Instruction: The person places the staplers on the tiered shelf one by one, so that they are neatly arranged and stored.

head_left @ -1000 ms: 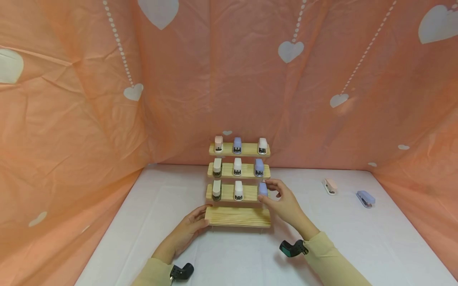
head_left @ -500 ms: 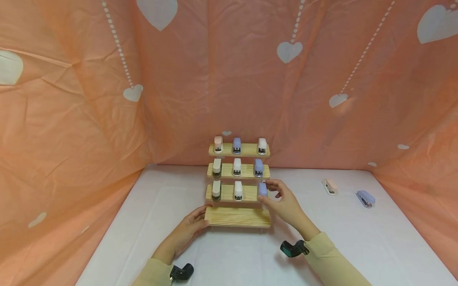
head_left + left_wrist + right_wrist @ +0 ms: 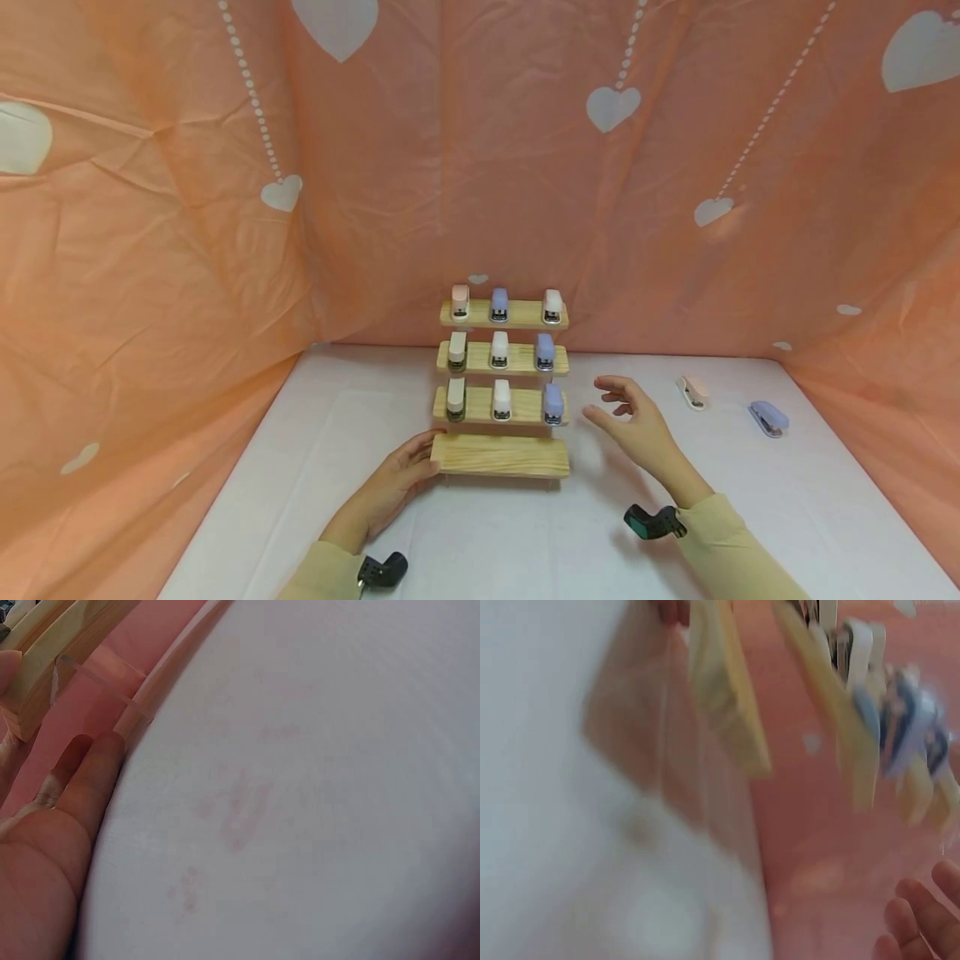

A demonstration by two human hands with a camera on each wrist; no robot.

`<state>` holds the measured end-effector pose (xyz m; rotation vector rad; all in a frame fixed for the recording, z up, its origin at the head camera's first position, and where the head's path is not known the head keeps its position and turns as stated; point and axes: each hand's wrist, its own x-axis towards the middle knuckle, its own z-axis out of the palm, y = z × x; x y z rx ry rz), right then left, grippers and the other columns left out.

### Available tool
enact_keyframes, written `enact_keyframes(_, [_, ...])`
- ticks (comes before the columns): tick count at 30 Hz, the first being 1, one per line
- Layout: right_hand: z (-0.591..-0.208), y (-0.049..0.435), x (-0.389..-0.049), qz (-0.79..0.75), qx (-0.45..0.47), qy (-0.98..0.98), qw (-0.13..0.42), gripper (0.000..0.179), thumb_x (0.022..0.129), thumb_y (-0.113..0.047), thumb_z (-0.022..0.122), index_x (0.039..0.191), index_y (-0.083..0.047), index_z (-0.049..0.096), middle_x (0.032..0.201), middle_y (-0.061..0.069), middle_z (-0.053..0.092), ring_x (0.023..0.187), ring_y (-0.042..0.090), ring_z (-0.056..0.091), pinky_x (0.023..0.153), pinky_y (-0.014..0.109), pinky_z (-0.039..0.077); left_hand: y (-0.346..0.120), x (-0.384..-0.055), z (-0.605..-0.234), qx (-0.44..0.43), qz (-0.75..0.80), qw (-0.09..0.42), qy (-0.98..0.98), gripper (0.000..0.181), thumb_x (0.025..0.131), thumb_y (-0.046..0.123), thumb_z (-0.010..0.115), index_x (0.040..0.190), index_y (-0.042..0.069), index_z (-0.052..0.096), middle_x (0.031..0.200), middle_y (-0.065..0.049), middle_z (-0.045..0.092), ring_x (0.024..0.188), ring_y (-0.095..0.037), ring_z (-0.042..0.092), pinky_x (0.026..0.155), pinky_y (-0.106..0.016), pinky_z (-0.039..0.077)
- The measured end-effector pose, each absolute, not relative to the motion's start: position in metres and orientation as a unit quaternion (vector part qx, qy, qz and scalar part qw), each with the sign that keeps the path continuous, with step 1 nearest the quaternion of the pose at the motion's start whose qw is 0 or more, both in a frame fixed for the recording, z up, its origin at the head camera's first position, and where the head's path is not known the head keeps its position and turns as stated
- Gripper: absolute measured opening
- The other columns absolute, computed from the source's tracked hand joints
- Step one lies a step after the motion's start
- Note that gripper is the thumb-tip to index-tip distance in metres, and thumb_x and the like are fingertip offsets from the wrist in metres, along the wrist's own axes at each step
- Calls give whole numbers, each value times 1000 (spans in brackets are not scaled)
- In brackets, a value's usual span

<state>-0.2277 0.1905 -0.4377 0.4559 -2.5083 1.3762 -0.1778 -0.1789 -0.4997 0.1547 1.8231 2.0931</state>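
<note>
A four-step wooden display stand (image 3: 500, 457) stands on the table, several mini staplers on its upper three shelves. My left hand (image 3: 392, 490) holds the left end of the bottom shelf; in the left wrist view its thumb and fingers lie on either side of the wooden shelf end (image 3: 34, 690). To the right of the stand, my right hand (image 3: 637, 429) hangs with loosely bent fingers and nothing in them. Nearest to it on the stand is the purple stapler (image 3: 553, 404) at the right end of the third shelf. A white stapler (image 3: 502, 400) and a cream stapler (image 3: 456, 399) share that shelf.
On the table's right side lie a pink stapler (image 3: 693, 392) and another purple stapler (image 3: 768, 418). The white-covered table (image 3: 480, 542) meets an orange-pink heart-patterned curtain (image 3: 517, 183) behind the stand. Black wrist cameras are on both forearms.
My right hand has let go of the purple stapler on the third shelf and moved right, away from the stand. The left hand keeps its place on the bottom shelf.
</note>
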Motion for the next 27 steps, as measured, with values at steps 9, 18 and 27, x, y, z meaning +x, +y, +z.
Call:
enact_keyframes(9, [-448, 243, -237, 438, 90, -884, 137, 59, 88, -37, 70, 132, -2, 49, 129, 15, 54, 115, 31, 49, 86, 35, 40, -180, -177, -498, 59, 743, 179, 642, 67, 95, 14, 58, 151, 2, 25, 150, -23, 32, 133, -29, 39, 109, -35, 36])
enact_keyframes(18, [-450, 285, -246, 436, 0, -891, 127, 80, 88, -47, 66, 148, -4, 33, 147, 29, 29, 124, 51, 38, 96, 67, 35, -180, -178, -502, 54, 742, 178, 644, 68, 94, 17, 60, 151, 2, 25, 150, -24, 32, 132, -29, 40, 109, -37, 36])
enact_keyframes(27, [-454, 308, -255, 450, -43, -885, 114, 86, 90, -50, 62, 151, -3, 25, 152, 32, 19, 139, 49, 14, 108, 69, 17, -179, -178, -502, 54, 744, 175, 642, 66, 95, 15, 59, 151, 2, 26, 150, -23, 31, 133, -30, 38, 109, -35, 36])
